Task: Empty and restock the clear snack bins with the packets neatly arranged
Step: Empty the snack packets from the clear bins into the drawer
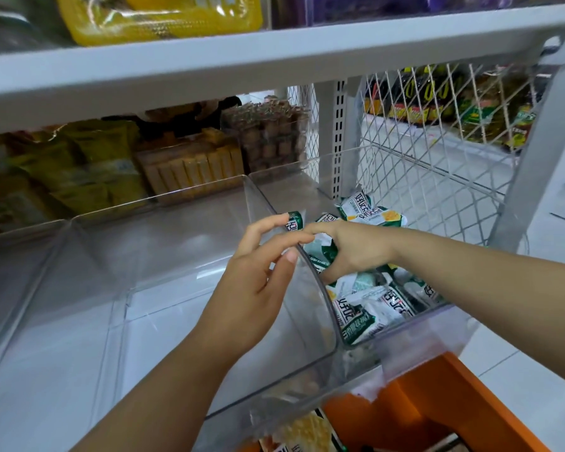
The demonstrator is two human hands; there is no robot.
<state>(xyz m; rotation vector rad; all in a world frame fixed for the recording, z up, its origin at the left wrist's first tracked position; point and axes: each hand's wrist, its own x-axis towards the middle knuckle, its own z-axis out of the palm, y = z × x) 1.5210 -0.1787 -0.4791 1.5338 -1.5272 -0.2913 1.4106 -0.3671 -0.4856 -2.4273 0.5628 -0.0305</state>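
shelf (274,60) above, orange crate (454,402) below bin (431,321); right fingers (335,274) clamp packets (382,305), left fingers (268,223) apart on wall (317,295).

Right hand (353,249) grips packets (320,252) in clear bin (418,332).

Print on green-white packets (371,214) blurred, unreadable.

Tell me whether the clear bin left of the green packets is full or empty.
Empty: the middle bin shows only its clear floor and walls. The green packets lie in the neighbouring bin.
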